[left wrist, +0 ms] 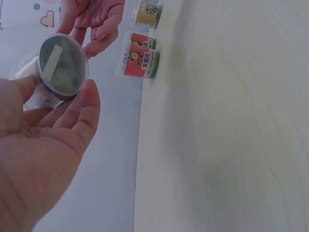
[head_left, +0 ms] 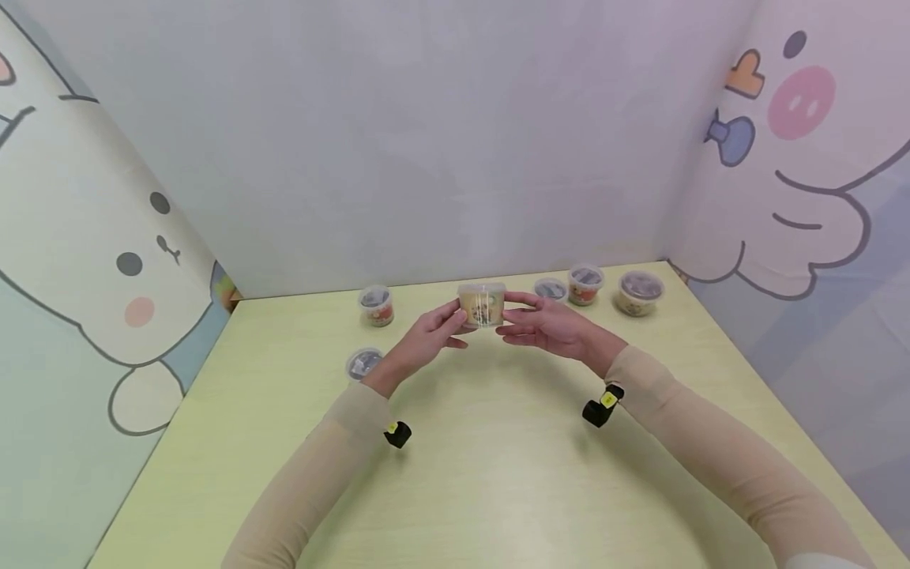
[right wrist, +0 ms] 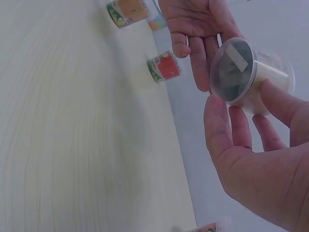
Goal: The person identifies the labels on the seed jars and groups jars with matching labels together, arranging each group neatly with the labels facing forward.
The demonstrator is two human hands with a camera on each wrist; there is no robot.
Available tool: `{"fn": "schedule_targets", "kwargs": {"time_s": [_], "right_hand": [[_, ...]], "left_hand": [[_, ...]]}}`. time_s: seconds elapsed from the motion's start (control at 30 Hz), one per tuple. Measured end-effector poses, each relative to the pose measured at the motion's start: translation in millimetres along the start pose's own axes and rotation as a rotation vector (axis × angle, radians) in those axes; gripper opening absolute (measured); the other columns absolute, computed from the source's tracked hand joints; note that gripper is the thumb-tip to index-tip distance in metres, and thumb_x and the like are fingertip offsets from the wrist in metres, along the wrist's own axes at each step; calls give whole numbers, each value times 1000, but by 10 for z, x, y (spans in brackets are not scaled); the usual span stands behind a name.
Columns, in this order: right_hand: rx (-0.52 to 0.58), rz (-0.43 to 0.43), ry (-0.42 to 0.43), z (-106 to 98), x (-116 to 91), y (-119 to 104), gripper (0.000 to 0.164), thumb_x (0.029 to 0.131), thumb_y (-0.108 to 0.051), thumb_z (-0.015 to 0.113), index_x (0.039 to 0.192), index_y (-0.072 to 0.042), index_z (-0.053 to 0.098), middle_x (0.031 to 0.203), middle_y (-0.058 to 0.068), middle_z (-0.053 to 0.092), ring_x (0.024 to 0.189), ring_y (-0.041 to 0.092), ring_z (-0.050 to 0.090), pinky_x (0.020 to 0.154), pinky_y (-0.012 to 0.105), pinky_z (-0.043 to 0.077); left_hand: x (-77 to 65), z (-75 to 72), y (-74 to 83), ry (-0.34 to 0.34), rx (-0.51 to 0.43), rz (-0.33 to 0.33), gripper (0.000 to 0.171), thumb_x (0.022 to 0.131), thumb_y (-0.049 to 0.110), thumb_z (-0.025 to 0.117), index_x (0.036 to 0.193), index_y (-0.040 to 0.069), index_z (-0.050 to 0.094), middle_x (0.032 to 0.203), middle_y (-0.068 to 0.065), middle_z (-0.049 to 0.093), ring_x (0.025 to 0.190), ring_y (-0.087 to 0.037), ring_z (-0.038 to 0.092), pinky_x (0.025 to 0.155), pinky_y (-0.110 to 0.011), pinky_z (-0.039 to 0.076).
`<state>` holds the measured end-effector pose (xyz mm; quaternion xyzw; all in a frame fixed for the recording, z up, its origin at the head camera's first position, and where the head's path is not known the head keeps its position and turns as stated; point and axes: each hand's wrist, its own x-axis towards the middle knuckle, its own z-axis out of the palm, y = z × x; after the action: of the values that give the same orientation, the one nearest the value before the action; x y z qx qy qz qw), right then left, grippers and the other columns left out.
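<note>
Someone in beige sleeves point(head_left: 718, 442) is holding up a clear-lidded tub point(head_left: 483, 308) with both hands, and it sits near the middle of the frame, above the pale yellow counter point(head_left: 498, 474). The left hand point(head_left: 430, 336) pinches it from one side, thumb at the front and fingers reaching beneath and behind. The right hand point(head_left: 550, 328) grips the other side, thumb and fingers bent about the wall. The tub looks upright from the head view, its yellowish label facing the wearer; both wrist views catch a dark round face with a pale strip across it.

I can see more tubs about the counter. Left of centre there's a red-labelled tub point(head_left: 377, 307) towards the back edge, and below it in the frame a dark-topped tub point(head_left: 365, 363), partly covered by the left forearm. Right of centre, another tub point(head_left: 550, 290) peeps out just behind the right hand, near a second red-labelled one point(head_left: 585, 286), with a wider tub point(head_left: 639, 295) further right. A black camera point(head_left: 603, 405) hangs at the right wrist, and a cartoon pig point(head_left: 803, 103) fills the wall hanging at upper right
</note>
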<state>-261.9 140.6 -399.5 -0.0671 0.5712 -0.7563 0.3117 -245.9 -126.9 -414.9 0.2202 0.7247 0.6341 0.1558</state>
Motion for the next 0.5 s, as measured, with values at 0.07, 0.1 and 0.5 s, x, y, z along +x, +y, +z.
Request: {"fn": "schedule_targets", "kwargs": {"time_s": [0.07, 0.1, 0.5], "right_hand": [[-13, -2, 3, 6, 3, -3, 60, 105, -8, 56, 158, -8, 28, 130, 16, 60, 124, 37, 60, 104, 45, 47], [-19, -3, 5, 9, 3, -5, 60, 105, -8, 55, 158, -8, 27, 131, 16, 58, 124, 36, 59, 104, 45, 47], [-25, 12, 15, 9, 11, -2, 60, 104, -6, 55, 158, -8, 28, 137, 19, 51, 115, 30, 65, 104, 45, 47]], "left_hand": [[-4, -9, -8, 2, 5, -5, 59, 109, 31, 48, 159, 5, 30, 144, -17, 54, 129, -33, 56, 95, -41, 55], [-4, -14, -12, 1, 5, -6, 60, 109, 30, 49, 159, 5, 29, 145, -17, 53, 130, -34, 55, 94, -41, 55], [-12, -18, -33, 7, 12, -31, 58, 109, 28, 48, 158, 4, 30, 145, -18, 52, 128, -31, 57, 95, -42, 55]]}}
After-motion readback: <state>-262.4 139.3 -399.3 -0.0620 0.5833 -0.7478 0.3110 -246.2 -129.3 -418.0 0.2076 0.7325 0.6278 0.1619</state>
